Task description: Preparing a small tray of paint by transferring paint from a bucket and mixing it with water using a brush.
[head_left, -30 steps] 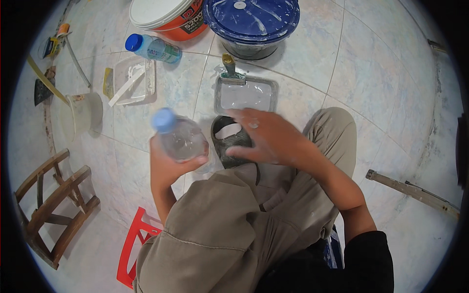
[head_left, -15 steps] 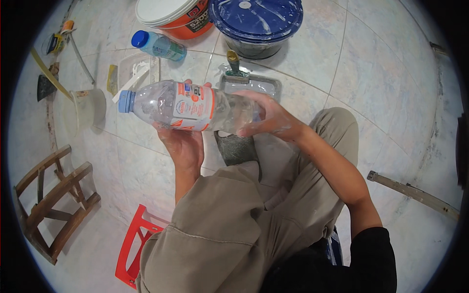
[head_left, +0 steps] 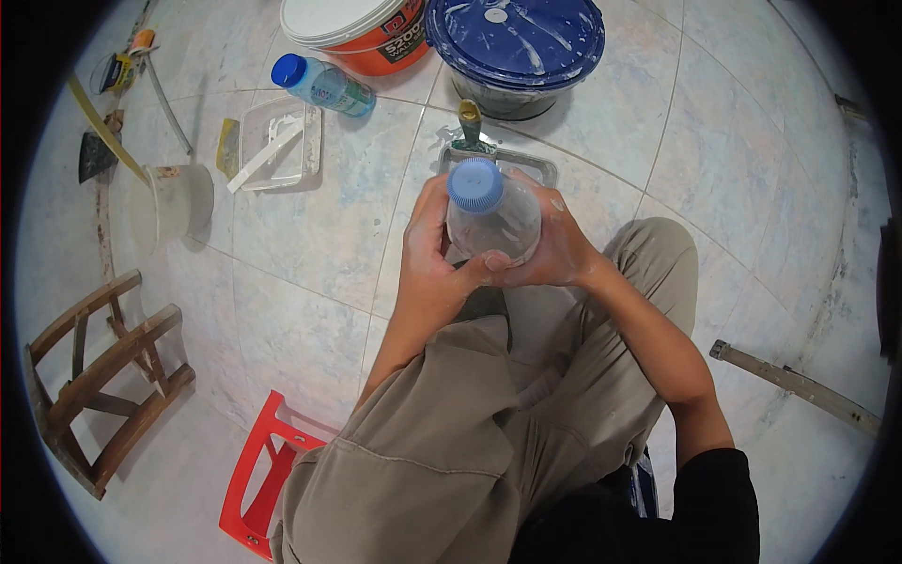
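A clear plastic bottle [head_left: 498, 226] with a blue screw cap [head_left: 475, 185] stands upright between my hands, its cap end toward me. My left hand [head_left: 438, 246] wraps its left side, thumb across the front. Around the right side curls my right hand [head_left: 561, 235], with whitish smears on the skin. The bottle's label and lower part are hidden by the hands. Just beyond it, a brush [head_left: 472, 132] with a green and yellow handle rests at a grey tray [head_left: 537, 167], which the bottle partly covers.
A blue-lidded bucket [head_left: 517, 42], an orange and white bucket [head_left: 376, 47] and a blue-capped bottle [head_left: 324, 85] stand at the back. To the left are a shallow plastic container [head_left: 312, 155], a whitish bucket [head_left: 174, 211], a wooden frame [head_left: 113, 395] and a red plastic stool [head_left: 246, 479].
The bottle has turned from lying sideways, cap to the left, to upright with its cap facing me. My left hand has shifted right, closer to my right hand.
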